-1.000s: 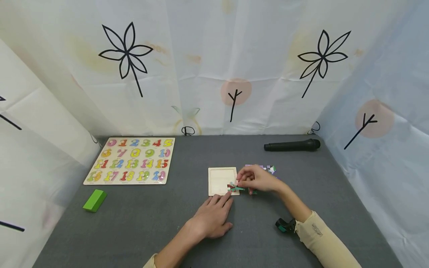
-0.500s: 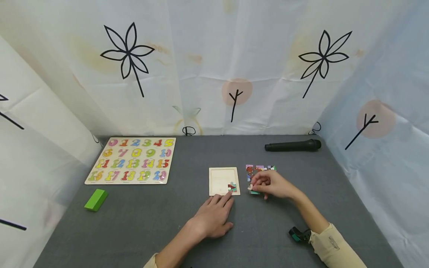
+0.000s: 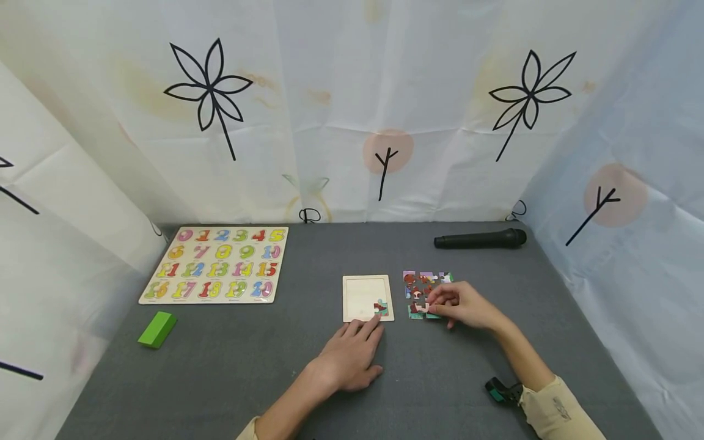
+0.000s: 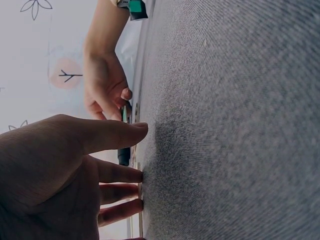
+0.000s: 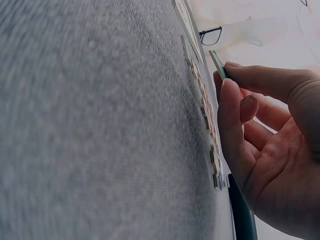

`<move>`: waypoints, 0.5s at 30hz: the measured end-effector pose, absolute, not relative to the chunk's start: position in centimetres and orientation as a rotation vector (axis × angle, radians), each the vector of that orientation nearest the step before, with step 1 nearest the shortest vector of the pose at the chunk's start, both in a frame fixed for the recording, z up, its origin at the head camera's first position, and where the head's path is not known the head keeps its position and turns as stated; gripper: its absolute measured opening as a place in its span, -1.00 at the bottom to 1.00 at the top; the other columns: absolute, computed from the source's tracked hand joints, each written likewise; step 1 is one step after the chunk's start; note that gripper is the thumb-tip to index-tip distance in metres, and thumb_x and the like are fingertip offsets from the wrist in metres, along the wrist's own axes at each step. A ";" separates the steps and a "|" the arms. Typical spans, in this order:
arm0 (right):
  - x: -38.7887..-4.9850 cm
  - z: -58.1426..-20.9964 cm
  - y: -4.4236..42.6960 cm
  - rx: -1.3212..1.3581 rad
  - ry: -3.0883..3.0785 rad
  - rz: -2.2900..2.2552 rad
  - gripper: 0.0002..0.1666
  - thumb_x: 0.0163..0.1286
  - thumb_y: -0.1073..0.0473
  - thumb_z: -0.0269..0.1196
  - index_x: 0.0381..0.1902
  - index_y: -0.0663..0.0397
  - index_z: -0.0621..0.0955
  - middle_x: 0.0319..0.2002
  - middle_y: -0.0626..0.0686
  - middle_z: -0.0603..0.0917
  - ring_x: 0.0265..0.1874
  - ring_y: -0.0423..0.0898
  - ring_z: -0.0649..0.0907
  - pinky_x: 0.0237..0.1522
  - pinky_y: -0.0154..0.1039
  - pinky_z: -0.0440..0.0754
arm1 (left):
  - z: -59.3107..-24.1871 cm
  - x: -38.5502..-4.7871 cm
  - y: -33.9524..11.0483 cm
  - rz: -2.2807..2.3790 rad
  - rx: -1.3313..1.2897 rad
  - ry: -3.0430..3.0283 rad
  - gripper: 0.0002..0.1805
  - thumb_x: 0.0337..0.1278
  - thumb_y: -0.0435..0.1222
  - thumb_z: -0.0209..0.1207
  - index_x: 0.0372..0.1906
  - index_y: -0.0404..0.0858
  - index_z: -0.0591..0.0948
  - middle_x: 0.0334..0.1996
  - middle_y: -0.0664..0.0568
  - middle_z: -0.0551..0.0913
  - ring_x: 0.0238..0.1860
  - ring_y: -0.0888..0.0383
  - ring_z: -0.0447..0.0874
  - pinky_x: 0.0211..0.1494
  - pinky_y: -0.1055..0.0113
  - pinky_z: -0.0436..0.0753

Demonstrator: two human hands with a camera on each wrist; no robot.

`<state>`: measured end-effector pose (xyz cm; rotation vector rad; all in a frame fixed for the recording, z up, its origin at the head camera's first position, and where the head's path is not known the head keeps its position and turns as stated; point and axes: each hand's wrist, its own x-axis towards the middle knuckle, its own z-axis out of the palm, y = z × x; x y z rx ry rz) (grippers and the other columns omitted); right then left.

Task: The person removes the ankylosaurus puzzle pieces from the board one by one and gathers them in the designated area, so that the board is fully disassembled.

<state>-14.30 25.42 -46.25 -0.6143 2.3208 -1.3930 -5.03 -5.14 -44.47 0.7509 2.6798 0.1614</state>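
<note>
A shallow square wooden puzzle tray [image 3: 360, 294] lies mid-table, with one teal, red and brown jigsaw piece [image 3: 381, 307] in its lower right corner. My left hand [image 3: 348, 359] rests flat on the table, its fingertips at the tray's near edge. To the right of the tray, several loose jigsaw pieces [image 3: 417, 290] lie in a cluster. My right hand [image 3: 464, 305] is beside the near end of this cluster. In the right wrist view it pinches a thin jigsaw piece [image 5: 217, 65] between thumb and finger, raised off the table; its picture cannot be made out.
A number puzzle board [image 3: 214, 264] lies at the far left, a green block [image 3: 157, 329] in front of it. A black microphone [image 3: 480, 239] lies at the back right. Printed white curtains [image 3: 330, 110] enclose the back and sides of the grey table [image 3: 220, 379].
My right hand has moved right, from over the tray's lower right corner to the loose pieces, uncovering more of them. The left hand has stayed at the tray's near edge.
</note>
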 end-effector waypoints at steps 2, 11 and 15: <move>-14.3 -46.3 25.6 -0.601 2.330 -1.382 -0.80 0.48 0.31 0.42 -0.06 0.38 0.72 -0.24 0.33 0.80 -0.46 -0.20 0.70 -0.51 -0.14 0.76 | -44.5 -5.0 -5.1 0.164 0.751 2.679 -0.16 0.47 0.12 0.28 0.69 -0.09 0.33 0.77 0.10 0.15 0.64 0.07 0.29 0.69 -0.04 0.38; -14.2 -46.8 25.7 -0.543 2.393 -1.308 -0.81 0.49 0.28 0.42 -0.06 0.32 0.73 -0.26 0.20 0.79 -0.49 -0.24 0.66 -0.50 -0.20 0.75 | -44.8 -5.0 -5.2 0.160 0.760 2.687 -0.16 0.47 0.12 0.29 0.69 -0.09 0.33 0.77 0.10 0.15 0.64 0.07 0.29 0.69 -0.03 0.38; -14.2 -47.0 25.7 -0.542 2.424 -1.281 -0.82 0.48 0.27 0.43 -0.06 0.28 0.74 -0.28 0.15 0.77 -0.50 -0.25 0.66 -0.50 -0.21 0.75 | -44.8 -5.0 -5.2 0.161 0.763 2.687 -0.15 0.47 0.12 0.29 0.69 -0.09 0.33 0.78 0.10 0.15 0.64 0.07 0.29 0.70 -0.03 0.38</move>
